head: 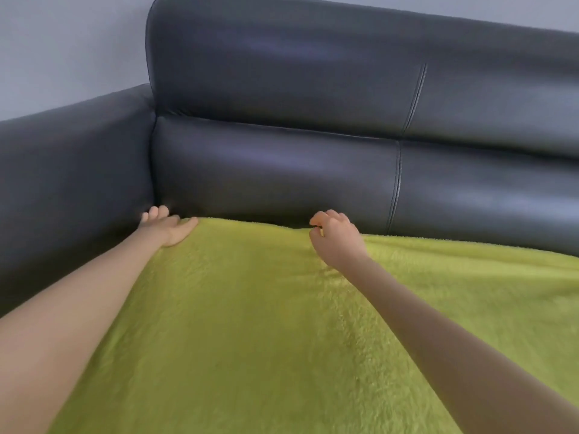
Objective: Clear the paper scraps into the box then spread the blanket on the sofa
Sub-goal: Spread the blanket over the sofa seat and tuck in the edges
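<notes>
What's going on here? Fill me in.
A person is spreading a green blanket over the seat of a dark sofa. The left hand lies flat on the blanket's far corner by the armrest. The right hand, fingers curled, is at the far edge near the backrest. No scraps or box are in view.

A home living room; a dark leather sofa (282, 120) against a plain wall (62, 42).

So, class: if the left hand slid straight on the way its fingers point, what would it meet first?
Most likely the sofa backrest: the left hand lies flat at the blanket corner, fingertips almost at the cushion, though depth is unclear.
</notes>
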Motion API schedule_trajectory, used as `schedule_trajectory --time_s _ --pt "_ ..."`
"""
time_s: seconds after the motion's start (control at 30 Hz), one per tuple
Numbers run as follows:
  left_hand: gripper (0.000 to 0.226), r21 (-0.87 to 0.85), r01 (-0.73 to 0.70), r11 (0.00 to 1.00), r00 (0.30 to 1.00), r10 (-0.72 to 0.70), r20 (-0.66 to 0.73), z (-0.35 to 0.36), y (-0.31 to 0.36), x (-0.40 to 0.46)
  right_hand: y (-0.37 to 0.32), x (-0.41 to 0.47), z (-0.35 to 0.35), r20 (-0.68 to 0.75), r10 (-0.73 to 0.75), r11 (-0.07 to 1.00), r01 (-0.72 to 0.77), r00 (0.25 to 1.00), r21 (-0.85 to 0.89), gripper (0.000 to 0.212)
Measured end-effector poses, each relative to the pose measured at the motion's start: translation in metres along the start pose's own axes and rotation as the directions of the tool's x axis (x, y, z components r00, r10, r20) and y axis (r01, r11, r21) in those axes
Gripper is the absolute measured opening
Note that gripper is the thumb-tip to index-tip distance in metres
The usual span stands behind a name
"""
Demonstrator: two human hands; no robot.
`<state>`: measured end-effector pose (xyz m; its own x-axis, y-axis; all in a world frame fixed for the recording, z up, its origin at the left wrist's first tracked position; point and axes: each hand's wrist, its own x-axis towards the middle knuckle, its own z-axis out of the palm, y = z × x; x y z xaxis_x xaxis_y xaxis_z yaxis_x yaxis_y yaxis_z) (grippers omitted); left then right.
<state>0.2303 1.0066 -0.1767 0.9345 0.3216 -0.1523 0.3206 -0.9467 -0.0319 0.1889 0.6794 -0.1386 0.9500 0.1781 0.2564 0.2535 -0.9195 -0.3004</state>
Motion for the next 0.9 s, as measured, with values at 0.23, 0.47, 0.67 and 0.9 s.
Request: schedule_trajectory --time_s 0.23,0.47,0.67,0.9 --pt "0.078 -0.016 0.051 0.999 0.999 -0.051 -0.006 0.002 0.006 0.009 -0.031 0.025 0.027 0.089 -0.224 0.972 0.230 0.970 -0.057 0.042" --pt "0.073 -0.083 0.037 0.996 0.996 -0.043 -0.074 0.006 0.007 0.005 -0.081 0.040 0.061 0.306 -0.004 0.994 -0.030 0.952 0.106 0.042" --pt "0.071 -0.142 0.043 0.989 0.979 -0.070 -0.191 0.015 0.007 0.004 -0.085 0.033 0.068 0.306 0.025 1.000 -0.018 0.952 -0.025 0.051" --pt "0.028 -0.212 -0.208 0.955 0.690 -0.010 -0.723 0.003 0.014 -0.018 -0.096 0.052 0.060 0.454 0.134 0.990 -0.100 0.881 -0.098 0.055"
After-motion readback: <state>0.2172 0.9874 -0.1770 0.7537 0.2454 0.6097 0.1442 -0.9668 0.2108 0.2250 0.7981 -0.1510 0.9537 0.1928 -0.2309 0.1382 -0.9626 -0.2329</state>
